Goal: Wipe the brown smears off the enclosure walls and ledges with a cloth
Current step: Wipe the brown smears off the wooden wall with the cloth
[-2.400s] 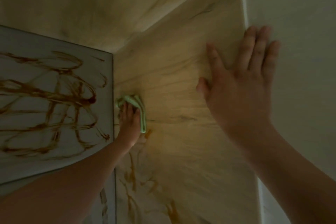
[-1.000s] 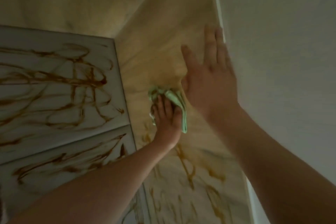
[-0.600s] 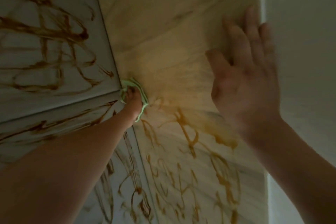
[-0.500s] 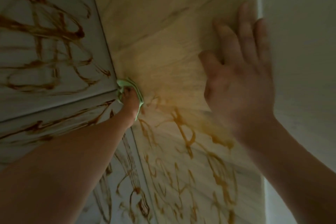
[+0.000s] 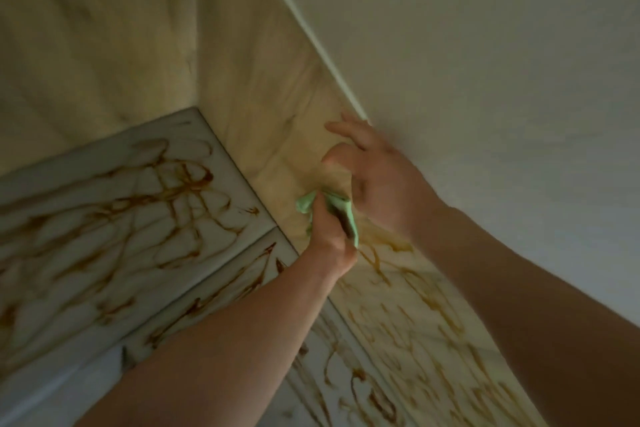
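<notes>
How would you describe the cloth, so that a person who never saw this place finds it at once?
Find the yellowish wall that runs through the middle, between the grey smeared ledge and the white panel. Against it, just above the brown smears, the left hand grips the cloth. It is the only pale green thing here, small and crumpled.

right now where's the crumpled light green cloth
Head view centre: green cloth gripped by the left hand on the yellowish wall, beside the right hand.
</notes>
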Motion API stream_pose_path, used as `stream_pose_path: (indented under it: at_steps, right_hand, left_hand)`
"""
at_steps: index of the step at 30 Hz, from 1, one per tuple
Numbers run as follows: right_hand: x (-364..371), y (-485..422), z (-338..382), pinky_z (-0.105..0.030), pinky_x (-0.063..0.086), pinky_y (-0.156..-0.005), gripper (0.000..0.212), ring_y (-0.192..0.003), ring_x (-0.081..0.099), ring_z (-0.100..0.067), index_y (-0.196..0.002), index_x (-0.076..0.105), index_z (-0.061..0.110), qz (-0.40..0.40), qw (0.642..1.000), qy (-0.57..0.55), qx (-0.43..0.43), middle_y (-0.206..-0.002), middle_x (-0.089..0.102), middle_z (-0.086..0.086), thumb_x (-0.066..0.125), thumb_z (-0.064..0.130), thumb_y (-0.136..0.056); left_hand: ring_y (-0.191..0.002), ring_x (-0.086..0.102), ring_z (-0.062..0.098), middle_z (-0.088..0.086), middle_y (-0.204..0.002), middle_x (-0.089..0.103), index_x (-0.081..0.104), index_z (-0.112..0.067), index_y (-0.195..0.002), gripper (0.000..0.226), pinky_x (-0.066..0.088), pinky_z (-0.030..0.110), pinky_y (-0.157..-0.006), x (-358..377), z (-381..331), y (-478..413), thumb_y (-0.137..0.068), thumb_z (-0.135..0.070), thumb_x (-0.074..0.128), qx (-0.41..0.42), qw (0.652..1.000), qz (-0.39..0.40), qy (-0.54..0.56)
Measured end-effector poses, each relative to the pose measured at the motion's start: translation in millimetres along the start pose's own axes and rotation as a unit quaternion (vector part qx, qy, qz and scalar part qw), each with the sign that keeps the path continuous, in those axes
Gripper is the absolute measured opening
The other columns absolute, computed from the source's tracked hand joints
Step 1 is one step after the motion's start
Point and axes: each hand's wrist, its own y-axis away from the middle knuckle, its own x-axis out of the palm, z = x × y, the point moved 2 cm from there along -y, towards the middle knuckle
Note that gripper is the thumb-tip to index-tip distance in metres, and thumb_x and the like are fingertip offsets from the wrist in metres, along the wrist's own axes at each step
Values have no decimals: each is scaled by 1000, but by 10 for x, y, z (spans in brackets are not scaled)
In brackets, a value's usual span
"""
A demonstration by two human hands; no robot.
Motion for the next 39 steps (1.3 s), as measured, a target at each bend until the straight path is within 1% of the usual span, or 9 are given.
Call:
stream_pose_path:
  at_steps: [2,7,12,17,20,23,30,34,39]
  right_hand:
    - [-113,242,55,-38,48,-107,27,-144,47,-31,-112,72,13,-2,999,-32,33,-155,48,-11,58,-1,-93]
    - [-477,974,-10,-32,47,-105,52,-130,56,-21,-125,70,14,-12,977,-115,182,-147,56,-4,37,10,-85]
    - [-508,1505,-50,-17,25,-115,66,-141,46,-18,-146,57,16,51,944,-131,299,-151,53,-4,43,-14,-89]
    - [-529,1718,83,-10,14,-110,62,-148,38,-20,-154,47,17,71,907,-176,375,-161,41,-3,39,-8,-97]
    - [-568,1822,152,-17,21,-114,60,-146,41,-22,-153,48,17,57,894,-194,399,-160,43,-5,38,-5,-98]
    - [-593,1933,188,-17,27,-110,56,-141,45,-21,-149,54,17,23,881,-233,411,-154,50,-4,39,-3,-99]
    - [-497,2159,417,-24,50,-94,34,-116,64,-15,-133,63,27,-38,858,-363,361,-132,65,6,48,22,-103]
    - [-189,2212,819,-50,55,-99,34,-102,71,-17,-106,68,39,-29,825,-472,310,-109,75,8,52,47,-77]
    - [-66,2093,1611,-52,55,-100,42,-103,70,-22,-113,66,37,24,833,-499,235,-109,74,5,52,60,-81]
  left_hand:
    - [-134,58,26,8,-141,65,68,-24,-136,62,39,47,-118,164,-24,155,-102,-63,33,-27,1000,-1,-3]
    - [-115,66,27,7,-124,70,75,-18,-112,47,51,48,-101,441,-107,440,-92,-49,47,-111,991,-72,-9]
    - [-131,45,33,13,-128,52,59,-12,-117,30,25,55,-121,799,-241,844,-100,-29,42,-132,982,-122,-64]
    - [-86,48,33,21,-96,51,53,-2,-86,26,34,55,-113,1075,-248,1241,-99,-4,30,-129,979,-127,-96]
    - [-119,53,44,26,-113,56,60,4,-106,31,27,61,-121,1116,-296,1427,-103,-2,30,-119,983,-81,-117]
    - [-135,48,48,28,-140,54,55,3,-137,36,39,61,-115,1146,-426,1639,-108,-5,35,-101,985,-20,-137]
    - [-125,56,37,16,-141,58,67,-13,-128,50,41,57,-109,659,-516,2451,-105,-46,38,-126,946,163,-248]
    - [-136,49,39,17,-150,53,66,-12,-132,61,31,56,-117,101,-496,3077,-101,-56,38,-83,959,161,-219]
    - [-100,73,34,16,-117,73,78,-9,-107,54,53,45,-90,-635,-523,3866,-100,-50,44,33,977,65,-203]
